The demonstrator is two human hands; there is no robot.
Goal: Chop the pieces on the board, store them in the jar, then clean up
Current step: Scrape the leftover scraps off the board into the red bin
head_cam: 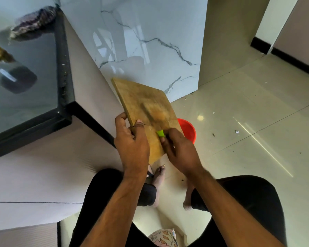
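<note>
My left hand (131,139) grips the near left edge of a wooden cutting board (141,100), thumb on top, and holds it tilted in the air over the floor. My right hand (178,150) grips a knife with a green handle (160,133). Its blurred blade (148,111) lies flat against the board's face. An orange bin (189,130) stands on the floor right under the board's lower right edge. No pieces show on the board. A jar-like glass container (12,75) lies blurred on the glass table at the left.
A glass-topped table with a black frame (62,68) fills the left side, with a crumpled cloth (34,20) on it. A marble-patterned panel (150,41) rises behind the board. Small scraps lie scattered on the tiled floor (257,122). My legs and bare feet are below.
</note>
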